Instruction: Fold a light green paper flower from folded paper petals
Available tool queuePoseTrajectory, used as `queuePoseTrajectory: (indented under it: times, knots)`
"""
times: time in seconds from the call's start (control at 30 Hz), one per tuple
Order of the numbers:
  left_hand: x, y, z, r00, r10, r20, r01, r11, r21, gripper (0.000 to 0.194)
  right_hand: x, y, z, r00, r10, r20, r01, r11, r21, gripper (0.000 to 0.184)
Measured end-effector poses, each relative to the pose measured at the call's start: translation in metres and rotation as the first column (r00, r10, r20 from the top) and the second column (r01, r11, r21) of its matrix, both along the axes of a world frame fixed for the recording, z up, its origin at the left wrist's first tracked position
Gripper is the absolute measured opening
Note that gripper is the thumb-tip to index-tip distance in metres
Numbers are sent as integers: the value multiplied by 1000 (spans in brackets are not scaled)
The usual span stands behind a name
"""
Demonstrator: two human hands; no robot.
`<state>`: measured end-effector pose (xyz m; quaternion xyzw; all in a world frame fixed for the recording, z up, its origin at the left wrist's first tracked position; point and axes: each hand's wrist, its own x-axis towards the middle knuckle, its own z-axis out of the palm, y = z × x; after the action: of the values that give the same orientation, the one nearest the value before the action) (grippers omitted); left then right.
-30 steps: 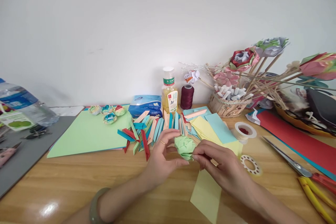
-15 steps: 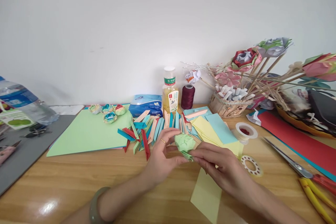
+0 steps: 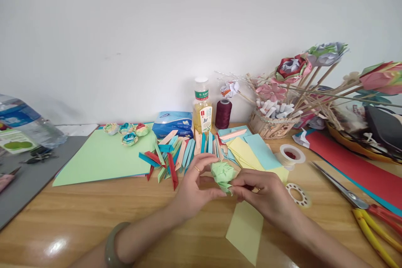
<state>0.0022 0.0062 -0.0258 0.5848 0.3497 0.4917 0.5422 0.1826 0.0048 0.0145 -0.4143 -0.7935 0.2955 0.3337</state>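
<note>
A light green folded paper flower (image 3: 222, 171) is held above the table between both hands. My left hand (image 3: 194, 188) curves around its left side, thumb below and fingers above and behind. With thumb and fingertips, my right hand (image 3: 262, 192) pinches a lower petal at the flower's right edge. Below the hands lies a pale yellow-green paper sheet (image 3: 246, 232). Just behind them are many folded paper strips (image 3: 180, 155) in red, blue, green and peach. Some of the left fingertips are hidden behind the flower.
Several small paper flowers (image 3: 128, 139) sit on green sheets (image 3: 103, 159). A tissue pack (image 3: 172, 124), a bottle (image 3: 202, 109) and a thread spool (image 3: 223, 114) line the wall. On the right are a basket (image 3: 271, 127), a tape roll (image 3: 292, 155) and scissors (image 3: 354, 199).
My right hand's fingers have curled and shifted on the flower's lower petal. The left hand keeps its hold, and the view has moved slightly.
</note>
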Motion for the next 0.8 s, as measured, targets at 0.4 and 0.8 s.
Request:
queuePoseTrajectory:
  times: [0.4, 0.8]
  knots:
    - [-1, 1, 0, 999, 42, 12, -41, 999, -26, 53, 2, -2, 0, 997, 53, 55, -52, 998, -20, 30]
    - [-2, -1, 1, 999, 31, -10, -30, 995, 93, 51, 2, -1, 2, 999, 1, 36, -6, 989, 151, 28]
